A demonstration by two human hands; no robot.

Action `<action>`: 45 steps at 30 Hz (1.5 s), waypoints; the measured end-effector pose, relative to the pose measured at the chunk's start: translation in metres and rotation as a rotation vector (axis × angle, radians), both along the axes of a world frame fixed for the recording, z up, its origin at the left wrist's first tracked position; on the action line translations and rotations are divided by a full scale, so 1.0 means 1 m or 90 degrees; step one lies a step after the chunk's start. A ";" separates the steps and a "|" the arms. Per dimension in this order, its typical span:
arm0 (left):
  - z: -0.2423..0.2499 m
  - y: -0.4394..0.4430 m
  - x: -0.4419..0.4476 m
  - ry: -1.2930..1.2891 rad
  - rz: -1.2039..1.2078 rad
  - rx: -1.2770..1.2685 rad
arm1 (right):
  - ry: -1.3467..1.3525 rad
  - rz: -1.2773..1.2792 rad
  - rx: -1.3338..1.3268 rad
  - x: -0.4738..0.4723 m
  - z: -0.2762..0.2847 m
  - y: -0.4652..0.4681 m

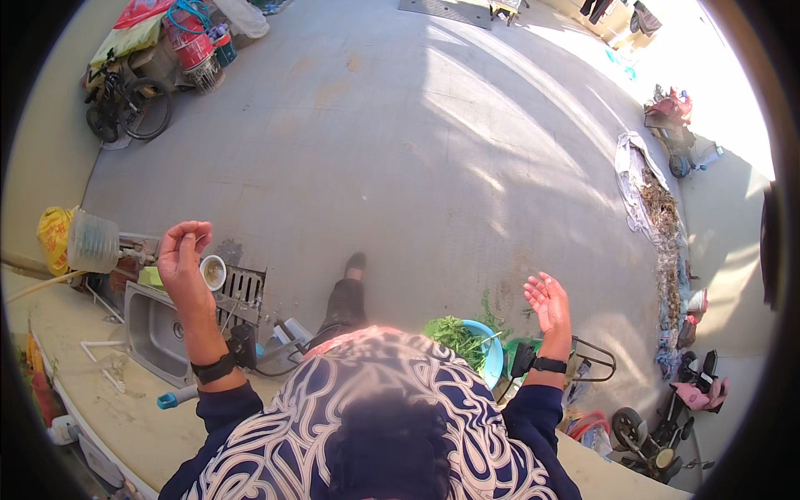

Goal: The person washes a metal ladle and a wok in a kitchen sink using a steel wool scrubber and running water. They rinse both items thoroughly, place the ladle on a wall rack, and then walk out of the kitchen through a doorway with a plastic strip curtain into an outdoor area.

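My left hand [182,253] is raised above the sink side, its fingers curled and drawn together. A thin, pale line shows by its fingertips; I cannot tell whether it is something held. Just right of that hand is a white round bowl [214,273] beside a floor drain grate [245,284]. The stainless steel sink [153,331] lies below the left forearm. On the other side my right hand [547,303] is held palm up, fingers apart, holding nothing. Leafy greens [456,340] fill a light blue basin [494,350] between my body and the right hand. Both wrists wear dark straps.
A green container [522,353] and a metal-framed stool [600,359] stand by the basin. A clear plastic tub [92,240] is at far left. A bicycle [144,109] and red buckets [190,47] stand upper left. Cloth with dried plant matter [659,206] lines the right wall, near a wheeled scooter [650,437].
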State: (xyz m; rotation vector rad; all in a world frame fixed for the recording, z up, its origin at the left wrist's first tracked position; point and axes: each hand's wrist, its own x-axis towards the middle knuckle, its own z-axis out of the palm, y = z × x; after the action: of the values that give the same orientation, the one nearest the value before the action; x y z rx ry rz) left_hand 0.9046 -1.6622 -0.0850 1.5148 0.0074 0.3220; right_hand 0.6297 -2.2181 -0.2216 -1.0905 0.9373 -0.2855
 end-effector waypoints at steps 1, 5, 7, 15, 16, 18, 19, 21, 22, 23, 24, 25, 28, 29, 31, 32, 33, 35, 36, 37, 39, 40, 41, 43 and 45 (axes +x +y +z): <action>-0.006 -0.016 0.026 0.009 -0.039 -0.008 | -0.004 -0.002 -0.010 0.008 -0.001 -0.002; -0.026 -0.081 0.126 0.042 -0.235 0.011 | 0.086 -0.115 -0.026 0.047 0.000 -0.004; -0.032 -0.113 0.167 0.098 -0.347 0.042 | 0.105 -0.130 -0.010 0.070 0.005 -0.002; -0.065 -0.214 0.272 0.252 -0.731 0.221 | 0.119 -0.089 -0.008 0.192 0.010 -0.024; -0.066 -0.226 0.277 0.225 -0.756 0.240 | 0.132 -0.089 0.003 0.203 0.008 -0.029; -0.068 -0.248 0.293 0.198 -0.801 0.289 | 0.158 -0.082 0.021 0.230 0.000 -0.043; -0.069 -0.255 0.304 0.206 -0.805 0.281 | 0.165 -0.077 0.028 0.243 -0.005 -0.054; -0.075 -0.269 0.327 0.200 -0.813 0.235 | 0.181 -0.055 0.038 0.276 -0.017 -0.080; -0.079 -0.276 0.342 0.255 -0.801 0.258 | 0.180 -0.044 0.034 0.296 -0.025 -0.097; -0.083 -0.281 0.360 0.279 -0.787 0.251 | 0.174 -0.031 0.030 0.320 -0.032 -0.116; -0.086 -0.286 0.380 0.302 -0.771 0.247 | 0.172 -0.023 0.024 0.346 -0.039 -0.134; -0.089 -0.291 0.400 0.304 -0.723 0.277 | 0.153 -0.006 0.018 0.374 -0.046 -0.153; -0.081 -0.310 0.458 0.308 -0.609 0.357 | 0.110 0.021 -0.003 0.457 -0.047 -0.203; -0.075 -0.318 0.477 0.308 -0.581 0.371 | 0.092 0.042 -0.013 0.485 -0.042 -0.217; -0.066 -0.340 0.509 0.295 -0.530 0.348 | 0.063 0.087 -0.038 0.546 -0.027 -0.247; -0.063 -0.351 0.525 0.285 -0.513 0.316 | 0.055 0.106 -0.047 0.575 -0.020 -0.256; -0.061 -0.360 0.539 0.284 -0.500 0.279 | 0.054 0.124 -0.059 0.600 -0.013 -0.263; -0.058 -0.373 0.567 0.270 -0.494 0.303 | 0.074 0.153 -0.090 0.657 -0.001 -0.276; -0.058 -0.379 0.582 0.254 -0.497 0.292 | 0.092 0.170 -0.119 0.683 0.004 -0.280; -0.059 -0.385 0.597 0.280 -0.486 0.273 | 0.072 0.188 -0.104 0.706 0.007 -0.283; -0.064 -0.393 0.634 0.307 -0.475 0.204 | 0.033 0.229 -0.094 0.753 0.006 -0.286; -0.067 -0.398 0.658 0.313 -0.472 0.190 | 0.031 0.247 -0.090 0.774 0.004 -0.288; -0.071 -0.402 0.682 0.320 -0.469 0.177 | 0.042 0.249 -0.092 0.795 0.003 -0.293; -0.082 -0.411 0.730 0.320 -0.478 0.175 | 0.053 0.258 -0.099 0.832 -0.004 -0.297; -0.090 -0.423 0.791 0.288 -0.500 0.185 | 0.085 0.220 -0.107 0.864 -0.006 -0.305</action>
State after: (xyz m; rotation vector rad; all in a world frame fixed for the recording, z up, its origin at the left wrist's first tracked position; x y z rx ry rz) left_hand 1.6958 -2.0855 -0.1751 1.7213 -0.2793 -0.6727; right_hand 1.4934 -2.5228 -0.2272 -1.4179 0.8353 -0.0069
